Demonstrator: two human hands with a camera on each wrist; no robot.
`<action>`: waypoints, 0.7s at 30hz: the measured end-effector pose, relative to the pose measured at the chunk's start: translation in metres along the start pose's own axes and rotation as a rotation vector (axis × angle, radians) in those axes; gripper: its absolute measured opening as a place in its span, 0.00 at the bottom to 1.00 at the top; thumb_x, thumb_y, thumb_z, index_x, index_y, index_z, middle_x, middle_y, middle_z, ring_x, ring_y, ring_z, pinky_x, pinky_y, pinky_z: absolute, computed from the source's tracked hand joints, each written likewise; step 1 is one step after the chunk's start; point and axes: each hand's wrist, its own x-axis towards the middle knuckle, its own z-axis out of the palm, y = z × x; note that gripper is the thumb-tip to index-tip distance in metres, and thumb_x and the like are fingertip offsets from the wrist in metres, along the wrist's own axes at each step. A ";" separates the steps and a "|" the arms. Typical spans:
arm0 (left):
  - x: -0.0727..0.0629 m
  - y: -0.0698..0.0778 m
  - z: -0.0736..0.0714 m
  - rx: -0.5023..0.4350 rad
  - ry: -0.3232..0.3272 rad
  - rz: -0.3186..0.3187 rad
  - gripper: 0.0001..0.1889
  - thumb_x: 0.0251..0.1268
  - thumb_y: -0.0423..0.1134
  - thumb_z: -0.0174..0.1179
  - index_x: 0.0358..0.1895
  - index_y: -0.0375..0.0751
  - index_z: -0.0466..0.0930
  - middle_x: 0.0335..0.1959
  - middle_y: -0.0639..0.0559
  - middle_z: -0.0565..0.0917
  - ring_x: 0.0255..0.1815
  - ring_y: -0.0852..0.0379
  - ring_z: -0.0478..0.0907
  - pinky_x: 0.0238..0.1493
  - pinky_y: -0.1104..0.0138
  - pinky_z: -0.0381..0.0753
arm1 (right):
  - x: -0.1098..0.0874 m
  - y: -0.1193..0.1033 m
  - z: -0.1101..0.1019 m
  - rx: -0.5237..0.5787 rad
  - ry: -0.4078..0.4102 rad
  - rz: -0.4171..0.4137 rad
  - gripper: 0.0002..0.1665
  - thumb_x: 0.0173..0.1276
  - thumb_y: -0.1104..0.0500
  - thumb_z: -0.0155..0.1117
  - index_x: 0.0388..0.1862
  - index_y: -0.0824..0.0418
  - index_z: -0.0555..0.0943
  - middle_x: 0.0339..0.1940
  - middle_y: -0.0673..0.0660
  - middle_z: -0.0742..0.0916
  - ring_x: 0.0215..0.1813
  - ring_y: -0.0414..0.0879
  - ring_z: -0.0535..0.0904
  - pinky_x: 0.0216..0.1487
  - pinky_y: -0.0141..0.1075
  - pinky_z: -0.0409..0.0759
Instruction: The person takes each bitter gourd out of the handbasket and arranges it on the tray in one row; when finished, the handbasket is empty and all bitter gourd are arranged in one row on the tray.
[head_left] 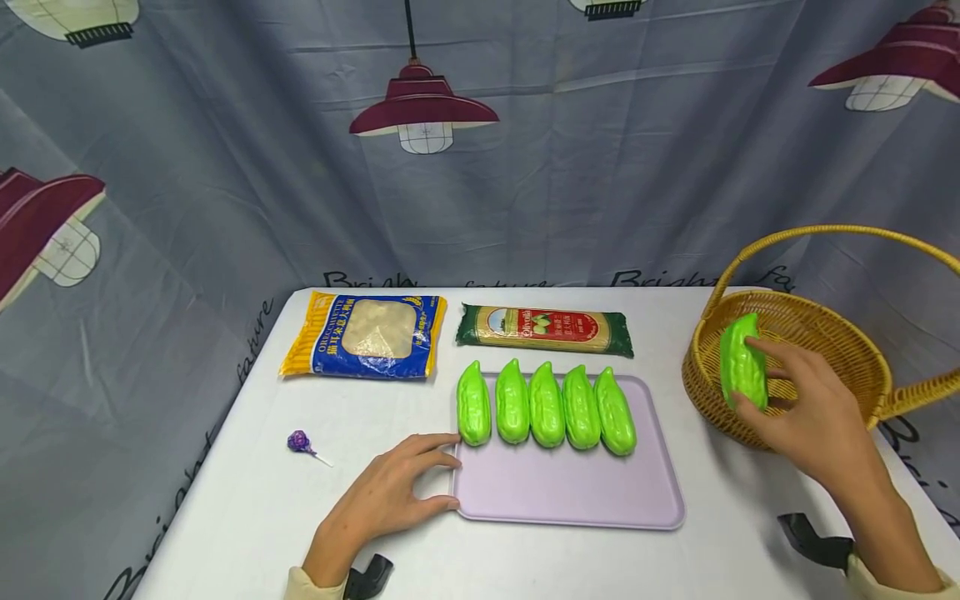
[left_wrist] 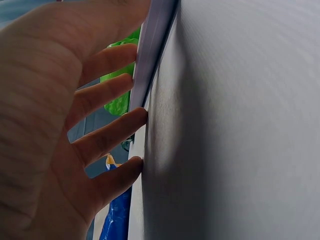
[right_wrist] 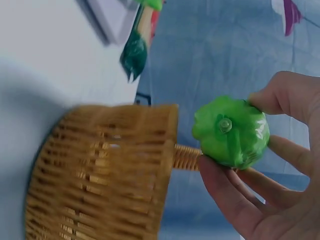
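Observation:
My right hand (head_left: 821, 408) pinches a bright green toy bitter melon (head_left: 742, 362) between thumb and fingers, over the near left rim of the wicker basket (head_left: 697, 392). In the right wrist view the bitter melon (right_wrist: 230, 132) shows its stem end, level with the basket's rim. My left hand (head_left: 397, 487) lies at the left edge of a lilac tray (head_left: 570, 500), fingertips and thumb against its side. Several more bitter melons (head_left: 546, 406) stand in a row across the back half of the tray, the leftmost overlapping its left edge.
Behind the tray lies a green and red pasta packet (head_left: 545, 330). A blue and yellow pasta bag (head_left: 367, 337) is at the back left. A purple lollipop (head_left: 300, 442) lies left of my left hand. The basket's tall handle (head_left: 832, 229) arches over its opening.

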 end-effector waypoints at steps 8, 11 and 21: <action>0.000 0.000 -0.001 -0.013 -0.008 -0.008 0.23 0.62 0.62 0.77 0.56 0.59 0.89 0.74 0.65 0.78 0.73 0.59 0.77 0.70 0.58 0.83 | -0.011 -0.015 0.019 0.101 -0.019 -0.076 0.49 0.50 0.68 0.87 0.73 0.63 0.78 0.64 0.71 0.79 0.51 0.69 0.82 0.38 0.06 0.70; 0.000 -0.001 -0.001 -0.009 -0.010 -0.005 0.23 0.62 0.63 0.77 0.56 0.59 0.89 0.74 0.65 0.78 0.73 0.59 0.77 0.69 0.58 0.83 | -0.016 -0.021 0.026 0.076 -0.049 -0.070 0.50 0.51 0.65 0.87 0.74 0.61 0.77 0.64 0.70 0.80 0.50 0.69 0.84 0.40 0.14 0.76; -0.001 -0.001 -0.001 -0.008 0.013 0.005 0.23 0.60 0.62 0.78 0.56 0.61 0.89 0.74 0.62 0.79 0.72 0.58 0.78 0.68 0.57 0.84 | -0.021 -0.031 0.055 0.118 -0.161 -0.122 0.49 0.55 0.65 0.86 0.76 0.61 0.75 0.65 0.69 0.79 0.53 0.66 0.85 0.43 0.39 0.92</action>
